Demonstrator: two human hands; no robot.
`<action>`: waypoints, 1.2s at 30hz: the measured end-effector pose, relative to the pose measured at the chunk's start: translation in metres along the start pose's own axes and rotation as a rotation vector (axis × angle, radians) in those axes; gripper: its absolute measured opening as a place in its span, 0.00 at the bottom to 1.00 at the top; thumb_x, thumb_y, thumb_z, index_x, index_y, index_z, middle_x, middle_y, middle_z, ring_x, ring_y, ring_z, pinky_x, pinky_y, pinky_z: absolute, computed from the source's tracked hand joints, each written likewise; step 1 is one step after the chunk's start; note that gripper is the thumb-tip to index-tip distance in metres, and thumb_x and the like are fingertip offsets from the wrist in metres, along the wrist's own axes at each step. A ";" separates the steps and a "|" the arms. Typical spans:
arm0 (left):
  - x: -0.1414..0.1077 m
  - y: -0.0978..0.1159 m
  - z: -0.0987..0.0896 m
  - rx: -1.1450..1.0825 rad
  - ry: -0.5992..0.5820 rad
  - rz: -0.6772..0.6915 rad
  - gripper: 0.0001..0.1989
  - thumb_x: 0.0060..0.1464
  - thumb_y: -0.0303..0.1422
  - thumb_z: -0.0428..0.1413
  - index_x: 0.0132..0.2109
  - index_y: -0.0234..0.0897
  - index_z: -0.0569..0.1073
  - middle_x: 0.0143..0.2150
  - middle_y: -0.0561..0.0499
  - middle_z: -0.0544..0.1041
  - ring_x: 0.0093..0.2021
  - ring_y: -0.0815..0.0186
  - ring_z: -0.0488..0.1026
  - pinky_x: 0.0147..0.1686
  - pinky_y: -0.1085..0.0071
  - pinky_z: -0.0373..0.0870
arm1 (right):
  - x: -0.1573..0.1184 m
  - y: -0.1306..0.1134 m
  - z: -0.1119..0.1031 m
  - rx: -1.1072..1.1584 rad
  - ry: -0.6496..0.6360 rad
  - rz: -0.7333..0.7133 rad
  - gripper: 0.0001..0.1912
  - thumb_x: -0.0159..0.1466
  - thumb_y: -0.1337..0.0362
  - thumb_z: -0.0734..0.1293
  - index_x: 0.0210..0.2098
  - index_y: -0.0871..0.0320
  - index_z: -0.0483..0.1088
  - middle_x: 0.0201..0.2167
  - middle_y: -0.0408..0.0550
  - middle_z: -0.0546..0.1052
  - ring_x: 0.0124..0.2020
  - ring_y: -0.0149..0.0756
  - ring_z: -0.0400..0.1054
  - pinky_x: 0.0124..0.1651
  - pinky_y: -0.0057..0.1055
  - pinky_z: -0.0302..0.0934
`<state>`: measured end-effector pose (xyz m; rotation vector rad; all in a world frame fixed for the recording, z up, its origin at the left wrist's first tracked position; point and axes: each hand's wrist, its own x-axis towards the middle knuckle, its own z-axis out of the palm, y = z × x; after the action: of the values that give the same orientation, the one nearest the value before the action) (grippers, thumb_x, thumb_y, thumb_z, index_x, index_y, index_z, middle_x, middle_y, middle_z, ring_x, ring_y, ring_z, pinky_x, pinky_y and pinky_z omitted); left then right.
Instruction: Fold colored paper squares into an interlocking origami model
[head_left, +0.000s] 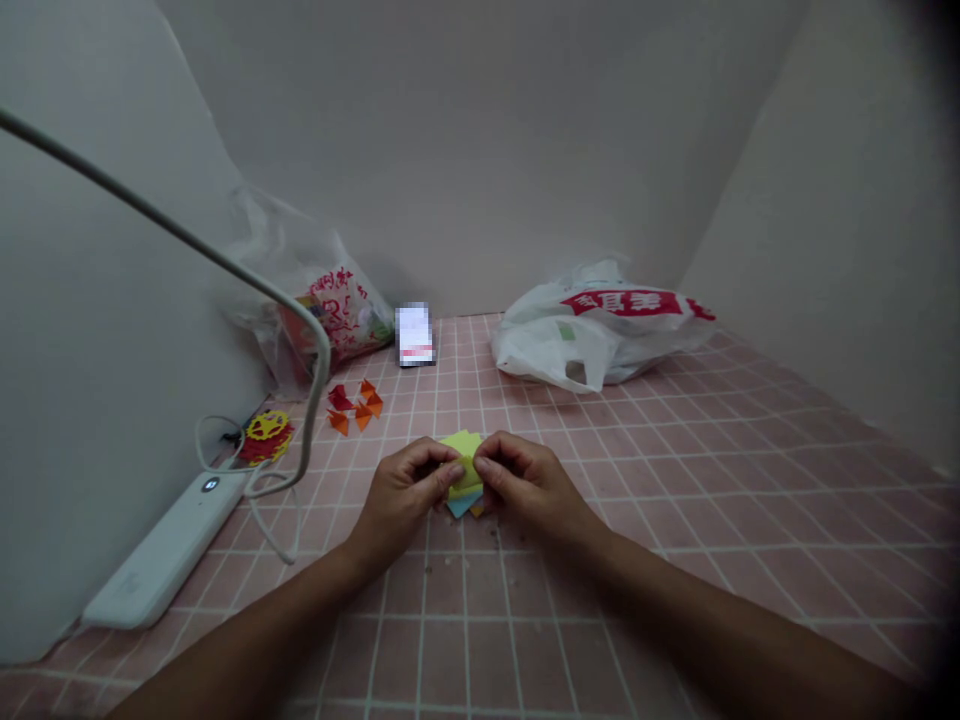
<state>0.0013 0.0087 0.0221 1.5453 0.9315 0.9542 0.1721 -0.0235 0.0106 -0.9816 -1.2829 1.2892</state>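
My left hand [405, 490] pinches the left edge of a small yellow paper [466, 478] between thumb and fingers. Its right edge is pinched by my right hand [534, 488]. Under it more yellow paper [461, 440] shows, with a blue sheet [465, 504] and a bit of orange sticking out below. How far the held paper is folded is hard to make out. Several small folded orange papers [363, 415] and a red folded paper [340, 398] lie beyond my left hand.
On the pink tiled surface [615, 480], a white power bank [165, 550] with a cable [300, 300] lies left, near yellow and red cut-outs [268, 428]. A lit phone [415, 335] stands between a clear plastic bag [337, 310] and a white plastic bag [547, 335]. Walls enclose both sides and back.
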 end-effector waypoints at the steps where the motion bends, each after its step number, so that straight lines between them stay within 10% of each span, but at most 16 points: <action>1: 0.000 0.000 0.000 0.000 -0.010 0.005 0.07 0.50 0.34 0.62 0.32 0.33 0.76 0.26 0.55 0.71 0.22 0.74 0.66 0.21 0.78 0.65 | 0.000 0.000 0.000 0.000 -0.003 0.003 0.08 0.62 0.60 0.66 0.30 0.58 0.67 0.23 0.40 0.71 0.21 0.29 0.67 0.25 0.25 0.62; 30: 0.001 0.003 -0.002 0.315 -0.077 0.145 0.06 0.54 0.33 0.59 0.31 0.35 0.76 0.30 0.50 0.73 0.33 0.66 0.70 0.34 0.71 0.66 | -0.001 0.001 -0.003 -0.208 -0.014 -0.032 0.09 0.61 0.61 0.67 0.28 0.57 0.66 0.24 0.42 0.70 0.24 0.30 0.64 0.26 0.27 0.60; 36: 0.003 -0.008 -0.003 0.047 -0.070 -0.022 0.12 0.51 0.36 0.62 0.41 0.35 0.73 0.31 0.53 0.72 0.29 0.70 0.68 0.29 0.74 0.65 | 0.000 -0.003 -0.002 -0.096 0.095 0.003 0.09 0.60 0.60 0.66 0.28 0.56 0.64 0.21 0.40 0.68 0.21 0.31 0.65 0.24 0.28 0.62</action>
<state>-0.0006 0.0135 0.0149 1.5941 0.9256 0.8630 0.1747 -0.0229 0.0133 -1.1004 -1.2795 1.1781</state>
